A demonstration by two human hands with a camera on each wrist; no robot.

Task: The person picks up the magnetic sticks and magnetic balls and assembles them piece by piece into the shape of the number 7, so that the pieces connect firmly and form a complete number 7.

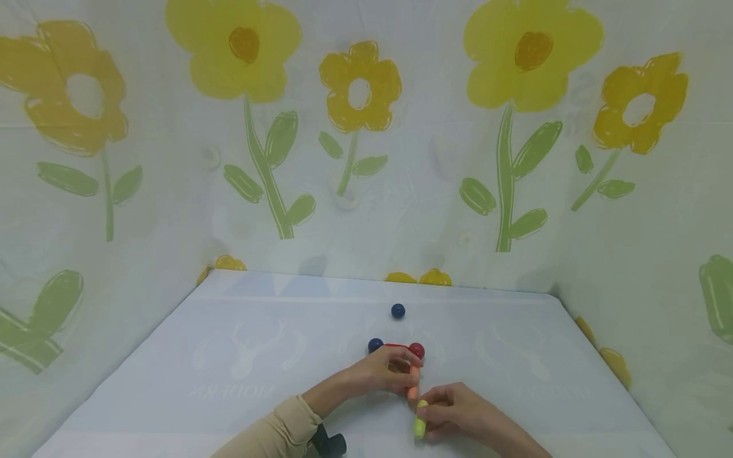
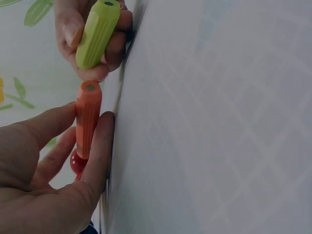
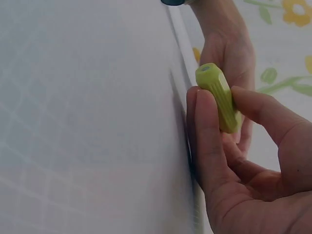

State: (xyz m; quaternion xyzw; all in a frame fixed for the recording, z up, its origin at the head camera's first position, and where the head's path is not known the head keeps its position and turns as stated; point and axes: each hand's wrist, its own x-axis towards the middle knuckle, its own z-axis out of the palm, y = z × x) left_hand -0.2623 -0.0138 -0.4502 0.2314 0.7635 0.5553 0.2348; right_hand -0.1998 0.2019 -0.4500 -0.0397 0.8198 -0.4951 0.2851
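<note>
My left hand [image 1: 375, 373] pinches an orange magnetic stick [image 1: 413, 381] between thumb and fingers. The stick's far end meets a red ball [image 1: 417, 350]. A red stick [image 1: 396, 345] runs from that ball to a dark blue ball [image 1: 375, 345], partly hidden behind the left hand. Close by on the near side, my right hand [image 1: 460, 410] pinches a yellow-green magnetic stick [image 1: 420, 420] between thumb and fingertips. In the left wrist view the yellow-green stick [image 2: 98, 36] is apart from the orange stick [image 2: 88, 122], whose round metal end faces it.
A second dark blue ball [image 1: 397, 311] lies farther back on the white-covered table [image 1: 258, 356]. Behind and at both sides hang flower-printed sheets [image 1: 401, 210]. A black object [image 1: 329, 442] shows beneath the left sleeve at the near edge.
</note>
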